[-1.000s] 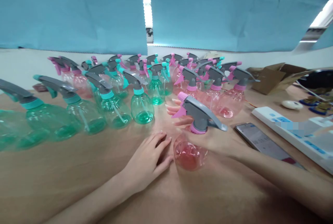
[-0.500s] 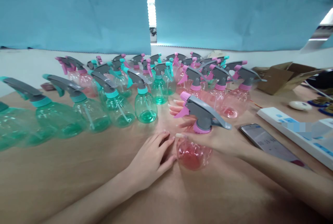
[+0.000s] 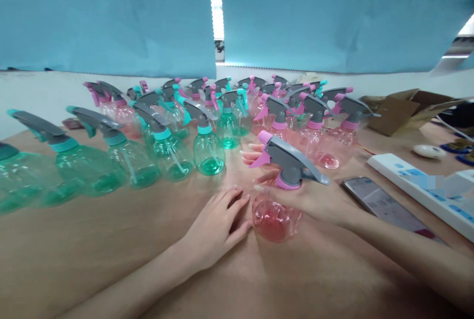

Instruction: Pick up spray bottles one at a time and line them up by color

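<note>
A pink spray bottle (image 3: 277, 220) with a grey and pink trigger head stands upright on the table in front of me, reddish at its base. My right hand (image 3: 307, 203) is round its neck, thumb across the front and long-nailed fingers stretching out behind. My left hand (image 3: 218, 220) lies palm down on the table just left of that bottle, fingers a little apart and holding nothing. Beyond it, a green spray bottle (image 3: 209, 153) with a turquoise collar is the nearest of a green row. Pink spray bottles, such as one with a clear body (image 3: 333, 146), stand behind my right hand.
Several more green and pink bottles crowd the back of the table (image 3: 122, 240). To the right lie a phone (image 3: 385, 205), a white power strip (image 3: 418, 190) and a white mouse (image 3: 429, 151). An opened cardboard box (image 3: 396, 111) sits farther back.
The view has shifted very slightly, so the bottles at left appear a little farther right. Both hands and the pink spray bottle stay where they were.
</note>
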Demonstrator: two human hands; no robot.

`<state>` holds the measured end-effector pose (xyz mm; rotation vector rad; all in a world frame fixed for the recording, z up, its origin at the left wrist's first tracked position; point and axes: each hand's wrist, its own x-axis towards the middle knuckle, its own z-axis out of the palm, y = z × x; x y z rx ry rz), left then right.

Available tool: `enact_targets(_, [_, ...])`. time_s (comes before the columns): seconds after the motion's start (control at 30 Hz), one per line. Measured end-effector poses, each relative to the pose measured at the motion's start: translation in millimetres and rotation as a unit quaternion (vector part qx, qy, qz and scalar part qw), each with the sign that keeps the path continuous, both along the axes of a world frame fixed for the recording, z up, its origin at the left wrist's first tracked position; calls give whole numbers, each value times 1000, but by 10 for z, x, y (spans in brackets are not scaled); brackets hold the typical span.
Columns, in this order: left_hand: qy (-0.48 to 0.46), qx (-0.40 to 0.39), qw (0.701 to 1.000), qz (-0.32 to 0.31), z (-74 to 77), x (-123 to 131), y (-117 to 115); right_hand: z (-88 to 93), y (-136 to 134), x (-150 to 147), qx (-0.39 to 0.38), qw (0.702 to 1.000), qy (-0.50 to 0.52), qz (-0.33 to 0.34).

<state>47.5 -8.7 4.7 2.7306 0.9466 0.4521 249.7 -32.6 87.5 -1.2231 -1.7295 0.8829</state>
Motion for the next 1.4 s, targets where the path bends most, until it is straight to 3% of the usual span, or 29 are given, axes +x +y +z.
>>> enact_targets(0.8, [6,22,1000,0,-45,-23,-9,-4,4,8,28,999,-32,-2])
enact_targets(1.03, [11,20,1000,2,-45,-27,-5,36,18,-7,57,997,-12,59])
enact_targets(1.13, [12,19,1000,1,-53,-28,-5,22,10,9,73,996,-33,33])
enact_targets(1.27, [13,21,1000,4,-52,-26,-5,-4,-3,39,87,991,-86,-58])
enact_targets(1.4, [16,17,1000,6,-36,-24,-9,-15,-14,45,94,992,-69,-49])
